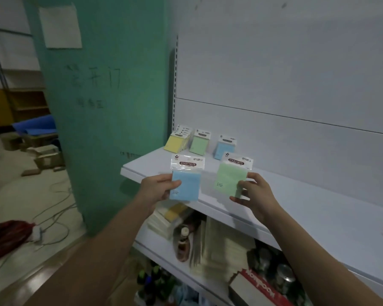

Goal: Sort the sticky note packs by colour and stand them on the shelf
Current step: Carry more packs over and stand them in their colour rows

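My left hand [157, 188] pinches a blue sticky note pack [187, 182] by its left edge, held upright over the front edge of the white shelf [296, 208]. My right hand [254, 195] pinches a green sticky note pack [230, 176] at its lower right corner, also upright. At the back left of the shelf stand three groups against the wall: yellow packs [177, 143], a green pack [199, 145] and a blue pack [224, 149].
A teal pillar [106, 107] rises left of the shelf. The lower shelf [186, 268] holds paper stacks, a bottle, jars and a red box. Cables, cardboard boxes and a red fan base lie on the floor at left.
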`<state>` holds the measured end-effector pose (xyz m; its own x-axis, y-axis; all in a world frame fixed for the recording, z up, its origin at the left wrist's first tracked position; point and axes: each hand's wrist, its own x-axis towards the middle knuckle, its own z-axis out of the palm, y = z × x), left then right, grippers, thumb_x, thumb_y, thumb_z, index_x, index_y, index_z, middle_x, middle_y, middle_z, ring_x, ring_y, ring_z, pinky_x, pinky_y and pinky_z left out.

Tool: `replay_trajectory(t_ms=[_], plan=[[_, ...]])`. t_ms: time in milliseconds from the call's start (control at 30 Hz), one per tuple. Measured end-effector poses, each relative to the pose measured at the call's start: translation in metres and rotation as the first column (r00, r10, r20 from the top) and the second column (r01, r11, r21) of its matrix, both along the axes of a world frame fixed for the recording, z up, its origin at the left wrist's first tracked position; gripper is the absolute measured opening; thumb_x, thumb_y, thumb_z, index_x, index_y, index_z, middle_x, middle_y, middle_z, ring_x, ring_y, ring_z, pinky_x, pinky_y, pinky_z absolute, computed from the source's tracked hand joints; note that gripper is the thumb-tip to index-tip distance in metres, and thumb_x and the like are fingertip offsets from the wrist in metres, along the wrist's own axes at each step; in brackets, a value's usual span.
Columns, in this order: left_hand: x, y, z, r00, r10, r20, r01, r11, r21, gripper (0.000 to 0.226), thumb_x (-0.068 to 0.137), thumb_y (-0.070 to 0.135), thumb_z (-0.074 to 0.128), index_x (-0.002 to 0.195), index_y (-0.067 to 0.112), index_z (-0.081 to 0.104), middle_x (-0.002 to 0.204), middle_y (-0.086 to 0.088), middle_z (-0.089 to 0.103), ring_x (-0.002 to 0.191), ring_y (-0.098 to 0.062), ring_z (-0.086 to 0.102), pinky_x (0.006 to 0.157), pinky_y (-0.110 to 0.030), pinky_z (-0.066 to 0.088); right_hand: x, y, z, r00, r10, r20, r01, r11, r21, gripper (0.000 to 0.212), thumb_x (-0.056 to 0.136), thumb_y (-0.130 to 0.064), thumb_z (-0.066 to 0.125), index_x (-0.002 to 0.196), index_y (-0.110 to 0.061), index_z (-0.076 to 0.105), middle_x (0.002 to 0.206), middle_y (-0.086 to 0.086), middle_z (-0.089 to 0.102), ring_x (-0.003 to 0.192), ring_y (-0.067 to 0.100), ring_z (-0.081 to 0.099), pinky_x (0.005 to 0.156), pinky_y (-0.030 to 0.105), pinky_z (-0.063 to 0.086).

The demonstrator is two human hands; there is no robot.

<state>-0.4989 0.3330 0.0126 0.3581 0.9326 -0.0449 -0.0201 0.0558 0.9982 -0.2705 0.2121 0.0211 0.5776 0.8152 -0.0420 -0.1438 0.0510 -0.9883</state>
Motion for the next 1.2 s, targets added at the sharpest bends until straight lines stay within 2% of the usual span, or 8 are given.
replay_trajectory(t_ms=[100,233,333,467,567,767,1033,1200], plan=[[-0.002,0.024,0.0,0.997,-0.057,0.051,0.058,0.998,-0.027,0.03,0.08,0.002,0.072,0.11,0.003,0.068,0.097,-0.011,0.073,0.085,-0.024,0.07,0.081,-0.033,0.058,-0.008,0.019,0.004,1.0,-0.016,0.015,0.016,1.0,0.008,0.028,0.091,0.006,0.048,0.118,-0.003,0.05,0.117,0.018,0.058,0.103,0.038,0.063,0.066,0.04,0.06],[0.015,0.06,0.006,0.992,-0.104,0.067,0.106,0.994,-0.032,0.021,0.085,-0.001,0.067,0.102,0.01,0.066,0.089,-0.006,0.072,0.076,-0.017,0.068,0.063,-0.019,0.056,0.002,0.048,0.008,0.996,-0.079,0.048,0.077,0.997,0.028,0.024,0.092,0.005,0.048,0.113,-0.004,0.053,0.109,0.014,0.061,0.099,0.034,0.064,0.074,0.045,0.06],[0.03,0.097,0.0,0.994,-0.088,0.066,0.091,0.995,-0.038,0.026,0.083,0.001,0.069,0.109,0.006,0.066,0.097,-0.011,0.073,0.083,-0.023,0.07,0.071,-0.024,0.056,0.02,0.082,0.001,0.979,-0.179,0.097,0.178,0.984,0.017,0.022,0.089,0.003,0.053,0.103,-0.012,0.06,0.102,0.011,0.065,0.094,0.028,0.066,0.082,0.045,0.057],[0.044,0.158,-0.011,0.997,-0.073,0.034,0.073,0.997,-0.017,0.032,0.082,0.003,0.071,0.114,0.004,0.064,0.102,-0.013,0.072,0.088,-0.024,0.07,0.073,-0.026,0.056,0.039,0.151,-0.02,0.957,-0.257,0.134,0.257,0.966,0.019,0.022,0.086,-0.001,0.06,0.104,-0.012,0.064,0.096,0.012,0.066,0.082,0.024,0.061,0.071,0.034,0.049],[0.057,0.212,-0.01,0.997,-0.073,0.014,0.072,0.997,0.024,0.033,0.082,0.003,0.071,0.114,0.006,0.066,0.105,-0.01,0.072,0.086,-0.02,0.07,0.067,-0.021,0.057,0.05,0.215,-0.033,0.946,-0.285,0.154,0.287,0.958,0.013,0.023,0.085,-0.002,0.063,0.107,-0.008,0.062,0.095,0.014,0.066,0.078,0.024,0.06,0.067,0.034,0.051],[0.08,0.295,-0.008,0.997,-0.072,0.035,0.072,0.997,0.011,0.03,0.083,0.002,0.069,0.112,0.007,0.067,0.095,-0.003,0.071,0.067,-0.006,0.069,0.06,-0.014,0.054,0.064,0.314,-0.055,0.917,-0.309,0.253,0.33,0.943,-0.043,0.01,0.083,-0.006,0.069,0.09,-0.009,0.063,0.078,0.006,0.066,0.075,0.023,0.062,0.079,0.041,0.055],[0.092,0.354,-0.012,0.981,-0.178,0.072,0.181,0.983,-0.039,0.032,0.082,0.003,0.07,0.114,0.006,0.066,0.103,-0.009,0.073,0.077,-0.014,0.073,0.063,-0.017,0.056,0.064,0.366,-0.057,0.786,-0.367,0.497,0.461,0.884,-0.078,0.015,0.087,-0.011,0.066,0.101,-0.006,0.064,0.089,0.001,0.061,0.084,0.016,0.055,0.077,0.024,0.039],[0.09,0.371,-0.013,0.946,-0.309,0.099,0.312,0.95,-0.02,0.028,0.084,0.0,0.067,0.111,0.002,0.067,0.1,-0.01,0.073,0.078,-0.017,0.073,0.063,-0.02,0.056,0.052,0.379,-0.064,0.704,-0.445,0.554,0.541,0.841,-0.01,0.012,0.088,-0.01,0.061,0.098,-0.009,0.055,0.084,0.001,0.058,0.08,0.019,0.055,0.071,0.026,0.037]])
